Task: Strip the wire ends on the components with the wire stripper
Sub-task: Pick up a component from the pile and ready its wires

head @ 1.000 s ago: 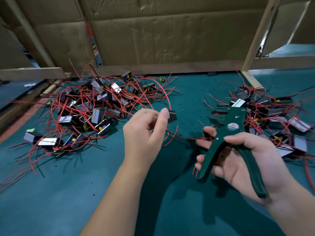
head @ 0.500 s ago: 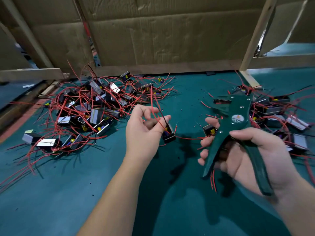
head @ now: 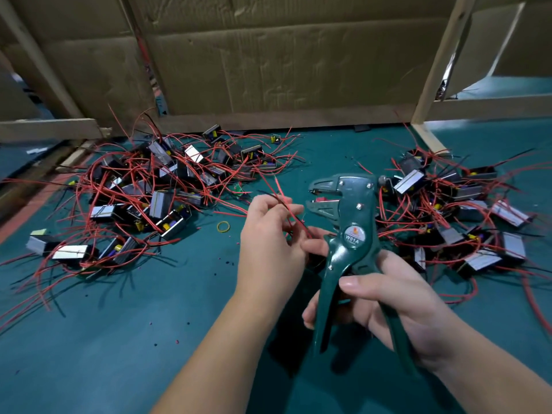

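My right hand [head: 397, 297] grips the two handles of a dark green wire stripper [head: 348, 231], which stands upright with its jaws pointing left and slightly apart. My left hand [head: 268, 243] sits just left of the jaws and pinches a red wire and a black wire [head: 279, 191] that stick up and to the left. The component on those wires is hidden under my hands. A big pile of small black components with red wires [head: 149, 198] lies at the left. A second pile of components [head: 454, 216] lies at the right, behind the stripper.
The work surface is a teal mat [head: 125, 348]. A yellow rubber band [head: 223, 226] lies between the left pile and my left hand. Cardboard panels [head: 283, 64] and wooden battens [head: 436, 64] wall off the back. Small bits of insulation dot the mat.
Both hands have come together near the middle. The stripper has moved left and closer to my left hand. The component that dangled from my left hand is now out of sight.
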### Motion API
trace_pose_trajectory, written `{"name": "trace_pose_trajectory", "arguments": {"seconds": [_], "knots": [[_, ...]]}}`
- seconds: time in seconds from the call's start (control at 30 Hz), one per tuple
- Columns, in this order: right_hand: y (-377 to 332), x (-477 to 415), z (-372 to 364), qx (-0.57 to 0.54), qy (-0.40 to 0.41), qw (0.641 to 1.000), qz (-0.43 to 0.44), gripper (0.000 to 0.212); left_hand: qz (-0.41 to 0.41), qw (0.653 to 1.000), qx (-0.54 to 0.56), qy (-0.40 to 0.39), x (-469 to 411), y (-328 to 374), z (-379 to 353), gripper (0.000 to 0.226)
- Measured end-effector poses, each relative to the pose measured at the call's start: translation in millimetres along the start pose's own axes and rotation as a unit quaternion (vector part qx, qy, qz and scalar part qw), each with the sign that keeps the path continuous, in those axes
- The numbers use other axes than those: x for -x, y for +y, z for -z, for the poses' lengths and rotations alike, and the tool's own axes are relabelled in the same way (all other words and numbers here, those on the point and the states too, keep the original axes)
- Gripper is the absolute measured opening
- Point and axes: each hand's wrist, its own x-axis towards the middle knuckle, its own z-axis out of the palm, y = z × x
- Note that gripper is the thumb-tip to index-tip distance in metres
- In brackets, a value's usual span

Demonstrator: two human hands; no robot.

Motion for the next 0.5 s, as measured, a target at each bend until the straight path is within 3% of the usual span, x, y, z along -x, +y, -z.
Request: {"name": "trace_pose_trajectory", "arguments": {"seconds": [0.07,0.2,0.27,0.37,0.43,0.5], "knots": [[-1,-1,0,-0.013,0.013,1.0,0.007,0.059,-0.021,0.999,-0.026,0.006,1,1,0,0.019],[-4,-4,0,-0.056,0.026,0.998,0.03,0.066,-0.019,0.999,-0.038,-0.016,4,5,2,0.021],[-7,-5,1,-0.077,0.023,0.996,0.037,0.07,-0.007,0.996,-0.085,0.034,4,4,7,0.029],[-11,-5,1,-0.104,0.022,0.993,0.048,0.084,-0.012,0.977,-0.124,0.17,-3,6,23,0.036],[-12,-5,2,-0.112,0.028,0.992,0.058,0.086,-0.081,0.95,-0.143,0.265,-4,11,29,0.037],[-12,-5,3,-0.11,0.027,0.992,0.062,0.085,-0.217,0.929,-0.127,0.271,0,14,22,0.037]]}}
